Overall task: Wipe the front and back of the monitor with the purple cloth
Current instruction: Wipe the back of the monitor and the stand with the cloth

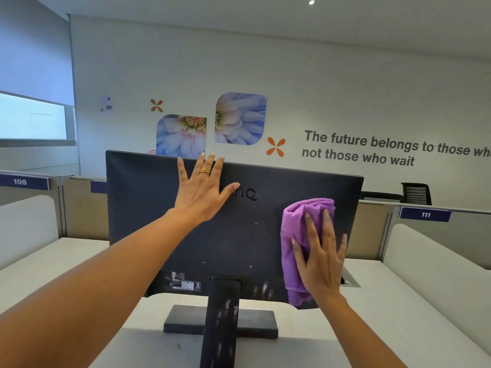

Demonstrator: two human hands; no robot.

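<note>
A black monitor (148, 213) stands on the white desk with its back panel toward me; its front is hidden. My left hand (202, 192) lies flat against the upper back panel, fingers spread and tips at the top edge. My right hand (322, 258) presses a bunched purple cloth (295, 229) with straight fingers against the right side of the back panel. The cloth hangs down to the panel's lower edge. Pale smudges show on the stand's neck (221, 322) and along the panel's bottom.
The stand's flat base (265, 324) rests on the white desk (398, 314). Low partitions with number plates 109 (20, 181) and 111 (425, 215) border the desk. A cable cut-out (350, 281) sits right of the monitor; a black chair (415, 193) stands beyond.
</note>
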